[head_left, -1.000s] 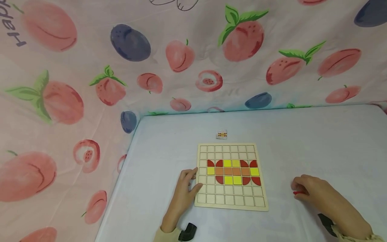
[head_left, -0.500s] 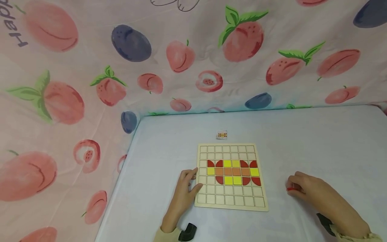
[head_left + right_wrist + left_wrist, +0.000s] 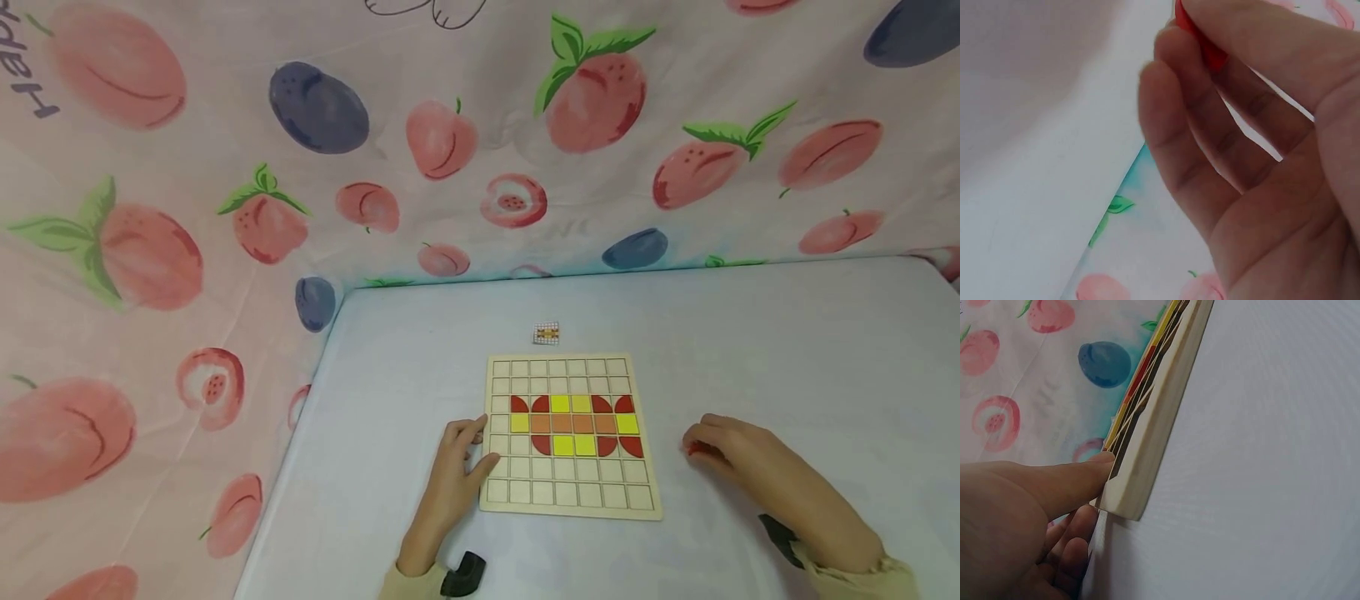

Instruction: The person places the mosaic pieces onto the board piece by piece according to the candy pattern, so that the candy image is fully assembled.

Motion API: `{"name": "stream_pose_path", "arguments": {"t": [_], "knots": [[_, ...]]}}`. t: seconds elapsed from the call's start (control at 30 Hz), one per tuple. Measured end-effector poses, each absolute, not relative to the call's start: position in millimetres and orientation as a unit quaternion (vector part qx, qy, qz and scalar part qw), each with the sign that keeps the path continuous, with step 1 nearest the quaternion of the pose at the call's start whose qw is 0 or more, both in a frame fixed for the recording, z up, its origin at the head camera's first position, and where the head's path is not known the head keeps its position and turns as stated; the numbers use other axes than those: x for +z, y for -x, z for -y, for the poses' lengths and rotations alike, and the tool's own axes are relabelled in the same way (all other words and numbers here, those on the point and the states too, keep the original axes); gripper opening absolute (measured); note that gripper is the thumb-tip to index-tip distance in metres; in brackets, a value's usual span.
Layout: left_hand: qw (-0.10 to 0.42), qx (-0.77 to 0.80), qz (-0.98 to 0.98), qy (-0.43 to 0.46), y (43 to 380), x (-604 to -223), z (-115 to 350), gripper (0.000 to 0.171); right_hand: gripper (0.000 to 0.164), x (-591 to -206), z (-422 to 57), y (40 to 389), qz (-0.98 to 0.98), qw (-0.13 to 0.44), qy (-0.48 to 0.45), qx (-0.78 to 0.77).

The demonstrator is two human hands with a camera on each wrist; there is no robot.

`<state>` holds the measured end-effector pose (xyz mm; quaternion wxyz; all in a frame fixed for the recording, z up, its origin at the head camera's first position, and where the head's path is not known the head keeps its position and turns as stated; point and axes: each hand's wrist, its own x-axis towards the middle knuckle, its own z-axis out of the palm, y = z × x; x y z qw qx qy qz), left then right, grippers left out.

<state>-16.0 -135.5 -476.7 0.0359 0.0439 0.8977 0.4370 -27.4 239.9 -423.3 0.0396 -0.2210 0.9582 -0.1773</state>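
A wooden grid board (image 3: 566, 492) lies on the white table, with red quarter-round tiles (image 3: 630, 447), yellow square tiles (image 3: 562, 446) and orange square tiles (image 3: 582, 424) set in its middle rows. My left hand (image 3: 453, 471) holds the board's left edge. In the left wrist view its thumb (image 3: 1079, 484) lies over the rim and the other fingers curl beside it. To the right of the board, my right hand (image 3: 738, 454) pinches a small red tile (image 3: 1204, 40) between thumb and fingers, above the table. Fingers partly cover this tile, so its full outline is hidden.
Behind the board lies a small card (image 3: 547, 333) printed with a grid pattern. Fruit-printed cloth (image 3: 442, 217) rises along the table's back and left sides. A black wrist strap (image 3: 463, 575) sits by the left sleeve.
My right hand has moved left and slightly toward the back, nearer the board, carrying the red tile. My left hand stays at the board's edge. The head view has shifted slightly.
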Motion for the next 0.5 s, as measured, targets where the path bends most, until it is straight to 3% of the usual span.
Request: {"name": "stream_pose_path", "arguments": {"t": [0.5], "knots": [[0.036, 0.436, -0.898, -0.04, 16.4, -477.7, 134.9, 0.059, 0.021, -413.2, -219.2, 32.9, -0.951, 0.027, 0.258, -0.167]]}}
